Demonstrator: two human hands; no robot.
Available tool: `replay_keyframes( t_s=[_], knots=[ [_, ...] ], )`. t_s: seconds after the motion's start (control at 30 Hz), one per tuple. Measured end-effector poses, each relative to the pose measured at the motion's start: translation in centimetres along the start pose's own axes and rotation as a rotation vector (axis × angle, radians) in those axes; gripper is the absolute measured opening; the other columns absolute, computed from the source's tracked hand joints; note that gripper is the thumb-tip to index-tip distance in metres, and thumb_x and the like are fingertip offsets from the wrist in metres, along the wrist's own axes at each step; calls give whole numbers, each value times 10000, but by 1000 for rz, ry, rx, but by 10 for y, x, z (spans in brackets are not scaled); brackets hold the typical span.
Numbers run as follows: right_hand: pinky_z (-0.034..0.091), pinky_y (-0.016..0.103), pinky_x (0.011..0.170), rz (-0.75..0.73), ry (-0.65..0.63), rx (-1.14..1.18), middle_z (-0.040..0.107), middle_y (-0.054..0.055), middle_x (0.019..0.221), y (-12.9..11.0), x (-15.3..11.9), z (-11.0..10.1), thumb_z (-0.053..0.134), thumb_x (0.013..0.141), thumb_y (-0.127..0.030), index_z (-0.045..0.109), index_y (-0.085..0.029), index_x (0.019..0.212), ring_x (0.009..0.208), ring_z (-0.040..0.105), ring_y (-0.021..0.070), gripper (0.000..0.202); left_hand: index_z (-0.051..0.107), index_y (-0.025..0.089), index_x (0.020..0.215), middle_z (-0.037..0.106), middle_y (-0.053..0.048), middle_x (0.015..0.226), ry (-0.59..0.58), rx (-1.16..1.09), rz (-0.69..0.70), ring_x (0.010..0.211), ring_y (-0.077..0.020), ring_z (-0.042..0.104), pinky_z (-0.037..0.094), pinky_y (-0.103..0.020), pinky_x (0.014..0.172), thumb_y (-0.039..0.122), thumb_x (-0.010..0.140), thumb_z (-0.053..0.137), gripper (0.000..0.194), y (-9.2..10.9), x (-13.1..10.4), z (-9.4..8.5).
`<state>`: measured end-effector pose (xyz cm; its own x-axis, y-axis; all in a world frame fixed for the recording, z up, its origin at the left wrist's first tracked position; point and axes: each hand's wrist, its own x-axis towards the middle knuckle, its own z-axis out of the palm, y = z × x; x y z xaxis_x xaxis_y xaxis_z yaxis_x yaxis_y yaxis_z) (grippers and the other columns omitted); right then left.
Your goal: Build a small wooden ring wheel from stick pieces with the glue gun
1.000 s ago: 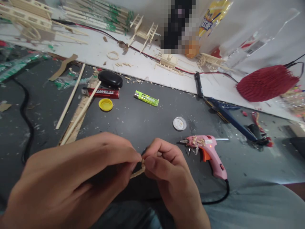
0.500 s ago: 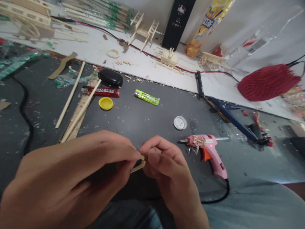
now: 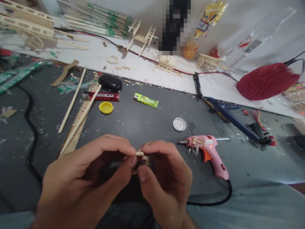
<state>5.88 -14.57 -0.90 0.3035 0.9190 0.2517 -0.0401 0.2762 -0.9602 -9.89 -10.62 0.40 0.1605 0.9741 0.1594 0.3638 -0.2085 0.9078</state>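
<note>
A small pale wooden piece [image 3: 139, 154], partly hidden by fingers, is held between my two hands near the front of the grey table. My left hand [image 3: 95, 171] pinches its left side between thumb and forefinger. On the right side, my right hand [image 3: 166, 175] has its fingertips and thumb around the same piece. The pink glue gun [image 3: 209, 149] lies to the right of my right hand, its nozzle pointing left. Beyond my hands are a white round lid [image 3: 179, 124], a green lighter [image 3: 145, 100] and a yellow cap [image 3: 106, 107].
Two wooden sticks [image 3: 71, 100] and a red lighter [image 3: 105, 96] lie at the left. Blue-handled pliers [image 3: 233, 119] rest at the right. Small wooden models [image 3: 141, 36] stand on the white board [image 3: 90, 60]. A black cable [image 3: 34, 136] curves along the left.
My left hand has shifted slightly right, and both hands have turned, so the thumbs now point up and more of the wooden piece shows. The view has moved a little.
</note>
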Motion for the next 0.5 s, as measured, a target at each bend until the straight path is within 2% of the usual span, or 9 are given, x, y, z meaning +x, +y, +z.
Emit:
replay_keyframes(
  t_s=[0.13, 0.3, 0.5],
  knots=[
    [578, 254, 630, 58, 35, -26, 776, -11, 862, -7, 5, 1, 804, 907, -25, 774, -264, 1081, 667, 686, 137, 297, 819, 403, 988, 855, 137, 932, 13, -211, -46, 746, -94, 860, 679, -79, 710, 185, 955, 791, 222, 5, 3, 10],
    [578, 242, 602, 19, 44, -16, 793, -6, 865, -7, 8, 2, 824, 832, -16, 796, -259, 1070, 652, 695, 134, 341, 833, 398, 1011, 871, 114, 961, 5, -240, -75, 756, -116, 872, 699, -102, 699, 161, 958, 805, 244, 4, -1, 11],
    [596, 224, 642, 18, 59, -15, 795, -16, 837, -10, 12, 3, 813, 826, 16, 826, -254, 955, 674, 721, 122, 300, 836, 408, 959, 863, 136, 916, 23, -286, -107, 757, -102, 871, 690, -79, 710, 123, 920, 790, 291, 7, 0, 12]
  ],
)
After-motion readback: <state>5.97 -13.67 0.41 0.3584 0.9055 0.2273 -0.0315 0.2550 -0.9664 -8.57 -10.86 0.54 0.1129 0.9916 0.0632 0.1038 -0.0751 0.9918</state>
